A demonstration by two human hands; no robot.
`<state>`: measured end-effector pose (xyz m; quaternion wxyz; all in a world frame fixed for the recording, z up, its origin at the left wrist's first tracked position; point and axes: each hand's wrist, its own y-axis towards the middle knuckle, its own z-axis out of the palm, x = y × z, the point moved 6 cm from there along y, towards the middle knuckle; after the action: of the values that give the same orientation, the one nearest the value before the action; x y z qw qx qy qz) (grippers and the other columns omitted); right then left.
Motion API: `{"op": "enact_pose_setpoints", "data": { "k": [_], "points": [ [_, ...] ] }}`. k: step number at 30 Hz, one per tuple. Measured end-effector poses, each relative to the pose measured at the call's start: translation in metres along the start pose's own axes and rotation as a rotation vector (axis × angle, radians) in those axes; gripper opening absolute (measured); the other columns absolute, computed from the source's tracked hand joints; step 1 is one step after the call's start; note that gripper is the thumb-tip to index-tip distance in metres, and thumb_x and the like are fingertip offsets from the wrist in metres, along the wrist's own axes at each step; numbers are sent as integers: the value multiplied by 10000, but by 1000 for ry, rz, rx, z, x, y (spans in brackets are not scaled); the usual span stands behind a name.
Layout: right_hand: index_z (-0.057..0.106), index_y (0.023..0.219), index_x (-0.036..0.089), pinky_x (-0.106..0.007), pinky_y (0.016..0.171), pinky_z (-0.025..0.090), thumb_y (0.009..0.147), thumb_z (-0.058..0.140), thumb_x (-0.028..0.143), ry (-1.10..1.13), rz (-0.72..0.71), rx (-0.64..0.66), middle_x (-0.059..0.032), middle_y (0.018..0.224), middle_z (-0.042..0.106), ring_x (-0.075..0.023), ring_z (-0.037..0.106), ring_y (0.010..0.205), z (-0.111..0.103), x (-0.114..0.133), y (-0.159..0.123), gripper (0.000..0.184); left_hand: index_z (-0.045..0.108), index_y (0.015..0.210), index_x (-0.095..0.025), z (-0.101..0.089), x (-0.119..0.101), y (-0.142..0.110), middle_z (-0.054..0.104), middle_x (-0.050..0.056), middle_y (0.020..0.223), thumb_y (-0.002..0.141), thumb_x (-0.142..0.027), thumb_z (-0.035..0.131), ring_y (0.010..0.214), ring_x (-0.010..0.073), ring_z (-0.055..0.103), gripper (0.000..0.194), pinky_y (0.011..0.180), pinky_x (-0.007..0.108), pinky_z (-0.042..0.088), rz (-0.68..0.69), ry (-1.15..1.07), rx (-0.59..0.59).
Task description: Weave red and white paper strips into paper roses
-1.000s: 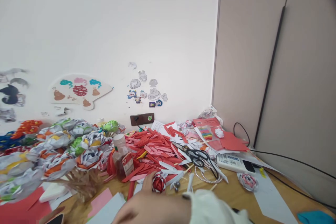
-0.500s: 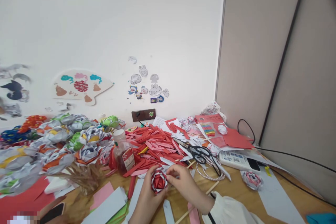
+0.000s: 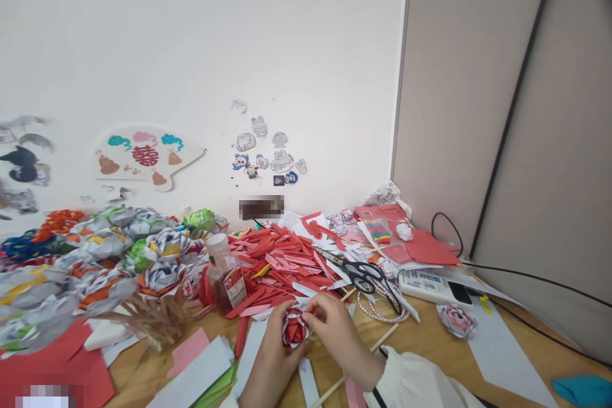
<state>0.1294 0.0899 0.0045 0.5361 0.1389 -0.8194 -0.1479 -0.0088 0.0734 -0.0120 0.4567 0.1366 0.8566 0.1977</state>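
A small round paper flower [image 3: 295,326], red in the middle with white folded edges, is held above the front of the wooden table. My left hand [image 3: 275,347] wraps round its left and lower side. On the flower's right edge, the thumb and forefinger of my right hand [image 3: 329,325] are pinched together at the rim; the exact bit of paper between them is too small to make out. Just behind the hands lies a heap of red and pink folded paper strips [image 3: 277,261]. A white strip [image 3: 308,382] lies between my forearms.
Black-handled scissors [image 3: 361,275] and a pearl string [image 3: 382,315] lie right of the heap. A bottle of brownish liquid [image 3: 224,277] stands at its left. Several finished paper flowers [image 3: 105,245] crowd the left side. Another flower [image 3: 458,320], wooden sticks [image 3: 387,336] and a blue item [image 3: 581,390] are at right.
The flower has turned slightly and shifted a little to the right in my left hand. My right fingers stay at its rim. A hand with a dark object at lower left has gone from view.
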Motion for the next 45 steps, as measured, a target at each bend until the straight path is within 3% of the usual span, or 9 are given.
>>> {"op": "enact_pose_setpoints", "data": {
  "k": [11,25,38,45],
  "points": [
    [654,721,180,-239,644,419,731,573,130,-12,12,16,0,714,649,-155,584,687,2,-7,0,96,446,1148,-189,0,-1,1,566,124,1168,683,-157,533,1123,277,529,474,974,488,398,18,5,-19],
    [678,683,185,-249,666,412,753,592,115,-138,-7,-46,-12,708,671,-167,595,692,3,-5,-3,131,470,1139,-193,1,2,1,581,106,1155,668,-150,534,1108,261,547,477,966,446,419,14,2,-10],
    [669,808,202,-261,698,400,827,491,68,-432,-137,46,-33,830,671,-188,602,787,10,8,-10,223,428,1161,-183,4,4,-1,550,129,1192,703,-168,525,1143,266,517,469,995,482,386,0,5,26],
    [635,755,192,-262,713,392,785,588,93,-421,-132,-64,-17,790,644,-184,585,794,3,7,-9,114,423,1157,-194,3,3,-1,542,128,1195,704,-145,519,1145,271,512,466,994,492,381,12,6,20]
  ]
}}
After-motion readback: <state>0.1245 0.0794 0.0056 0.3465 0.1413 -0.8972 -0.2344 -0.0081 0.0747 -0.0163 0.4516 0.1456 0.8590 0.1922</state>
